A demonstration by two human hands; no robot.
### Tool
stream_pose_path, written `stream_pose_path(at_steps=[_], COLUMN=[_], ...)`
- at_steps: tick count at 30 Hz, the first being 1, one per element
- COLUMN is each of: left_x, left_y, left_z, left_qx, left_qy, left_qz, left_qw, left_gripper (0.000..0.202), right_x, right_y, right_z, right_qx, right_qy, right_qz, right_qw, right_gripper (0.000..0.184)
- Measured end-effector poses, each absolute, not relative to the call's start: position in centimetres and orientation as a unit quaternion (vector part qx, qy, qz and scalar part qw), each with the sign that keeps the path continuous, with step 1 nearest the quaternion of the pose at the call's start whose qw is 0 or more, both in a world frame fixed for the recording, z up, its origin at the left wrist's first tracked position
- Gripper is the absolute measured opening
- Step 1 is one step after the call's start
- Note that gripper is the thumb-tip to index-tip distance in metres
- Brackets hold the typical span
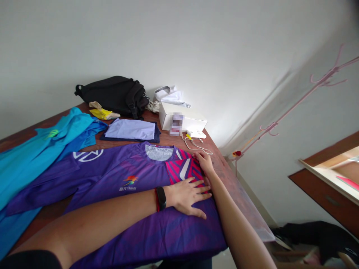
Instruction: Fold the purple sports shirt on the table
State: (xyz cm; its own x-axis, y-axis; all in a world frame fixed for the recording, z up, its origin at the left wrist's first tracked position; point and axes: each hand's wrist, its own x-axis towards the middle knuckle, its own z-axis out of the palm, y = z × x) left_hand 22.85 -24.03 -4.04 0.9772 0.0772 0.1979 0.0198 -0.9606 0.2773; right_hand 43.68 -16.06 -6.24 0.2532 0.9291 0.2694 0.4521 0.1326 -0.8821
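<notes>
A purple T-shirt (120, 168) with a pink-striped sleeve lies spread on the wooden table, its collar towards the wall. The sleeve on the right is folded inward over the chest. My left hand (188, 196) lies flat on the folded part, fingers spread, with a dark band on the wrist. At the shirt's right shoulder edge, my right hand (204, 162) has its fingers curled in and gripping the fabric; the fingertips are partly hidden. The left sleeve stretches out over blue clothing.
Turquoise and blue shirts (42, 144) lie at the left. Behind are folded lavender cloth (130, 129), a black bag (112, 95), a yellow-and-beige item (102, 113), a white box (183, 117) and a white cable (198, 142). A pink coat rack (303, 95) leans in view at right.
</notes>
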Motion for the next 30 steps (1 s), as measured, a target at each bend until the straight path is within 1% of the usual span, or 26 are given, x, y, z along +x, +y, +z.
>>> stream_pose_path(at_steps=[3,7,15,30], left_x=[22.88,22.92,22.85,23.19], left_y=[-23.98,-23.95,-24.12,-23.99], left_z=[-3.99,-4.05,-4.23,-4.93], left_qx=[0.986,0.986,0.985,0.985], left_qy=[0.022,0.024,0.024,0.029], left_qz=[0.095,0.09,0.116,0.112], left_qw=[0.134,0.135,0.122,0.13], left_gripper=[0.078,0.079,0.079,0.082], right_x=[43.65,43.73,43.56,43.77], right_y=[-16.09,-16.04,-16.16,-16.0], right_z=[-6.27,-6.38,-6.14,-6.55], right_qx=[-0.616,-0.617,-0.615,-0.625], right_qy=[-0.562,-0.562,-0.561,-0.547], right_qz=[0.237,0.237,0.234,0.252], right_qw=[0.499,0.498,0.502,0.497], right_gripper=[0.032,0.031,0.032,0.041])
